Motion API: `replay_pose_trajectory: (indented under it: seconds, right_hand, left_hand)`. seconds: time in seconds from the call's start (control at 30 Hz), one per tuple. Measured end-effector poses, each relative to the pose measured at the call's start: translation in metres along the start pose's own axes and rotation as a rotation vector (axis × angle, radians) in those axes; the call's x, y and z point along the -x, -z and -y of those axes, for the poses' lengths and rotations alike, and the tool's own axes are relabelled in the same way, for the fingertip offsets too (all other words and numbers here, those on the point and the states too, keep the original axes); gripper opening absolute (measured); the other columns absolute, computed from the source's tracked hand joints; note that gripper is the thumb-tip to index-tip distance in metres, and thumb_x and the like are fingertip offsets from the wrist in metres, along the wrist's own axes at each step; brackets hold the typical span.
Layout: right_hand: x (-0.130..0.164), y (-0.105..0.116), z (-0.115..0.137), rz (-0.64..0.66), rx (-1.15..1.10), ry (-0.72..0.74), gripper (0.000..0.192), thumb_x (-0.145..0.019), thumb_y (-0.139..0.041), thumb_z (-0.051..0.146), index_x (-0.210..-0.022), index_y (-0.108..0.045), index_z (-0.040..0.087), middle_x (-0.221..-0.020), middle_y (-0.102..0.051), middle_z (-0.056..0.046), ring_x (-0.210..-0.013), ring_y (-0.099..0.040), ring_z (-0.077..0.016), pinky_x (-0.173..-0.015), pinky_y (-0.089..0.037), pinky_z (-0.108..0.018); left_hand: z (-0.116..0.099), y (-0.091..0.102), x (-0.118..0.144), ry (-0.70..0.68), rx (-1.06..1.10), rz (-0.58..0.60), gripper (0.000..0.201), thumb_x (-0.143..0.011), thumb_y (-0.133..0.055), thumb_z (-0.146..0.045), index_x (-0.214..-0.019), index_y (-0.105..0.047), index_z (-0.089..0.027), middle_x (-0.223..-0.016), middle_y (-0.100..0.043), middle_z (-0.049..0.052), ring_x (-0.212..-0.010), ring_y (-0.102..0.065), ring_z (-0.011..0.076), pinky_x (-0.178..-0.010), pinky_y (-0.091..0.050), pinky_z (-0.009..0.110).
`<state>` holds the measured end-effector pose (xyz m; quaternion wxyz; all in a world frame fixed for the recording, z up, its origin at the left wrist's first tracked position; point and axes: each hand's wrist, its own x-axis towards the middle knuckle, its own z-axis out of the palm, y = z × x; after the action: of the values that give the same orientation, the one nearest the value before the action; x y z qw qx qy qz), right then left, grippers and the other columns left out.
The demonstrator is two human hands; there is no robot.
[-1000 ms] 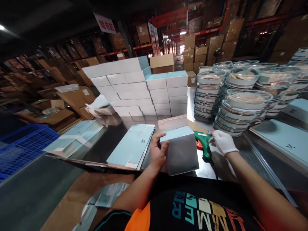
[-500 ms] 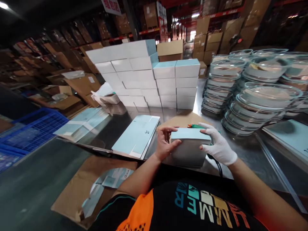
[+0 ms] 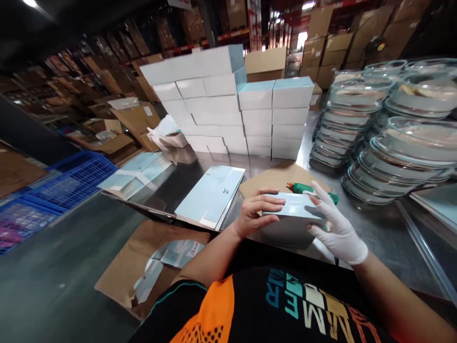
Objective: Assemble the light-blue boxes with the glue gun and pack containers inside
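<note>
Left hand (image 3: 262, 212), bare, holds the small box (image 3: 294, 205): fingers laid flat over its top, thumb along the near upper edge. Right hand (image 3: 337, 233), in a thin white glove with bare fingertips, sits at the box's right end, thumb and fingers spread wide; can't tell if it grips. Box is between the hands: rectangular, smooth card, glossy pale-blue top, grey shaded front. Just beyond the hands, green plastic glue gun (image 3: 303, 188), orange near its tip, on a flat tan cardboard sheet (image 3: 273, 176). Left of left hand, flat pale-blue card pieces (image 3: 210, 195) on the shiny metal worktop (image 3: 378, 233). Farther out past left hand, stacked white boxes (image 3: 214, 107), matte sides. Right of right hand, stacks of round clear glass dishes (image 3: 410, 159).

Vs 1 s ago: right hand has left the glue gun for the box; box was tilted, now its top faces up; left fingers reach farther across it.
</note>
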<state>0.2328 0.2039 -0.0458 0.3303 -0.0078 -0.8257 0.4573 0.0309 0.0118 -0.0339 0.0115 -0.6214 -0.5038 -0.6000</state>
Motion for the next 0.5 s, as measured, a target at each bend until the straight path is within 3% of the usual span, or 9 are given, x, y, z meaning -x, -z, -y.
replay_pose_trajectory:
  seconds: [0.07,0.1,0.17,0.27,0.37,0.5]
  right_hand:
    - [0.009,-0.009,-0.013,-0.039,0.02,-0.147,0.096,-0.071,-0.09,0.033,-0.16,-0.053,0.036,-0.163,-0.057,-0.013,-0.157,-0.049,-0.0384,-0.126,-0.045,-0.06]
    - [0.011,-0.014,-0.018,-0.042,0.026,-0.225,0.103,-0.065,-0.092,0.034,-0.16,-0.052,0.031,-0.155,-0.062,-0.017,-0.151,-0.055,-0.0412,-0.123,-0.049,-0.061]
    - [0.009,-0.022,-0.022,-0.061,0.01,-0.35,0.096,-0.062,-0.092,0.038,-0.152,-0.057,0.026,-0.143,-0.069,-0.02,-0.137,-0.066,-0.0433,-0.118,-0.054,-0.062]
    - [-0.017,-0.027,-0.009,-0.16,-0.118,-0.459,0.081,-0.066,-0.09,0.045,-0.137,-0.058,0.025,-0.128,-0.076,-0.015,-0.121,-0.075,-0.0389,-0.105,-0.064,-0.057]
    - [-0.08,-0.016,0.015,-0.272,-0.272,-0.499,0.073,-0.067,-0.091,0.041,-0.129,-0.056,0.026,-0.11,-0.079,-0.01,-0.099,-0.079,-0.0317,-0.082,-0.069,-0.044]
    - [-0.218,0.006,0.043,-0.448,-0.221,-0.309,0.065,-0.067,-0.089,0.035,-0.12,-0.054,0.025,-0.096,-0.074,-0.003,-0.084,-0.074,-0.0223,-0.068,-0.065,-0.031]
  left_hand:
    - [0.005,-0.002,0.001,-0.001,0.03,-0.026,0.033,-0.095,-0.078,-0.058,-0.102,-0.083,-0.026,-0.11,-0.085,0.013,-0.13,-0.073,0.0338,-0.114,-0.055,0.063]
    - [0.009,-0.003,0.001,0.014,0.052,-0.055,0.036,-0.094,-0.079,-0.059,-0.108,-0.083,-0.026,-0.117,-0.084,0.014,-0.134,-0.071,0.0341,-0.116,-0.054,0.062]
    - [0.018,-0.004,0.001,0.085,0.109,-0.164,0.057,-0.091,-0.077,-0.067,-0.132,-0.075,-0.026,-0.142,-0.075,0.018,-0.143,-0.065,0.0351,-0.119,-0.051,0.06]
    - [0.028,0.003,0.004,0.216,0.147,-0.369,0.094,-0.087,-0.073,-0.08,-0.159,-0.051,-0.024,-0.168,-0.05,0.025,-0.155,-0.053,0.037,-0.124,-0.047,0.057]
    - [0.03,0.021,0.019,0.262,0.1,-0.499,0.094,-0.086,-0.074,-0.08,-0.156,-0.05,-0.023,-0.166,-0.052,0.025,-0.156,-0.051,0.0384,-0.124,-0.047,0.055]
    - [0.024,0.05,0.07,0.347,-0.032,-0.524,0.076,-0.09,-0.074,-0.074,-0.145,-0.061,-0.023,-0.153,-0.064,0.022,-0.142,-0.064,0.0391,-0.111,-0.058,0.054]
